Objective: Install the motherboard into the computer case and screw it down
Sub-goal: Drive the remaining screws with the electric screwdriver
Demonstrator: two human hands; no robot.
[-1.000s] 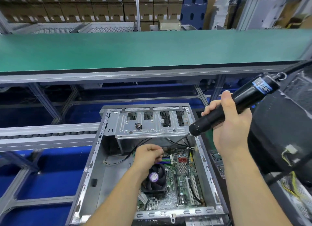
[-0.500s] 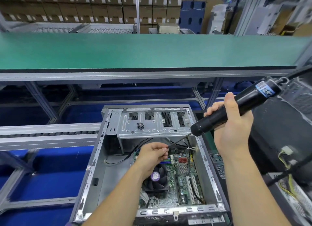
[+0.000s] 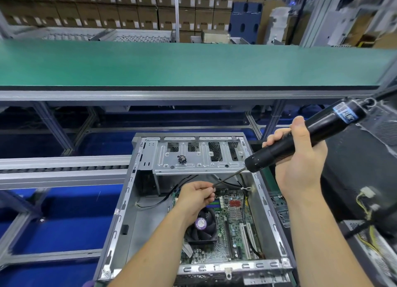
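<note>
A green belt runs across above the hands on a grey frame, blue floor beneath; stacked boxes fill the back. Below both hands sits the open grey case. Inside, the green board lies flat, its black fan under the left wrist. The right hand is wrapped around a black driver, angled down-left. The left hand pinches at the bit's tip, fingers curled; whether it holds a screw, I cannot tell.
</note>
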